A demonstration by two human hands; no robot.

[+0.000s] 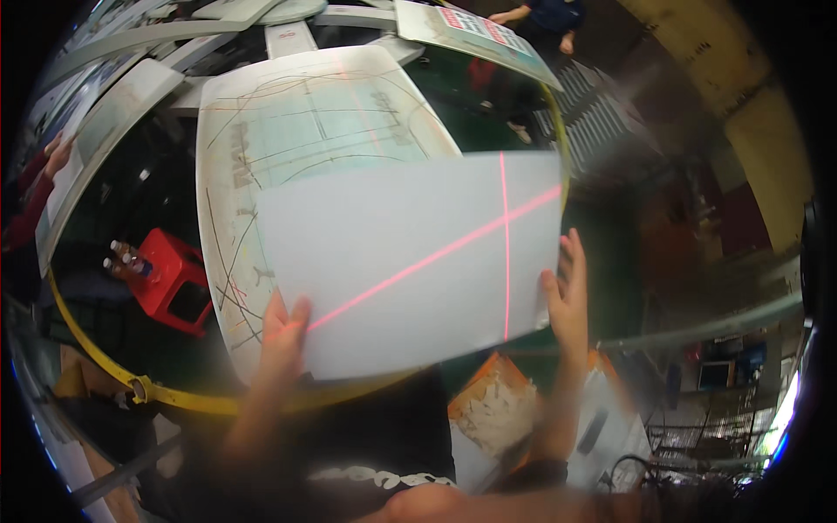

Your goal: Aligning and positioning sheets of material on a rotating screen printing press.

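L hand (283, 336): pinching white sheet (401, 235) by its low L corner, w/ thumb on top.
R hand (568, 301): holding sheet's R edge, low down, w/ thumb on front & fingers just past edge.
White sheet: being held out flat btwn both hands, over low R part of big pale board (305, 105); poking out past its R side. Can't tell if touching it.
Pink lines (410, 273): crossing on sheet nr its R end; 1 slanting, 1 going up & down.
Big pale board: showing thin dark lines, some straight, some curvy.
Yellow bar (209, 404): bending round nr end of board.
Red stool (166, 292): standing L of board, w/ small bottles (131, 259) on top.
White scraps (497, 410): filling orange-edged box (514, 370), below sheet, nr R arm.
Other person's hand (59, 157): showing at far L, by long side board (113, 131).
Person in dark top (554, 13): standing at top R.
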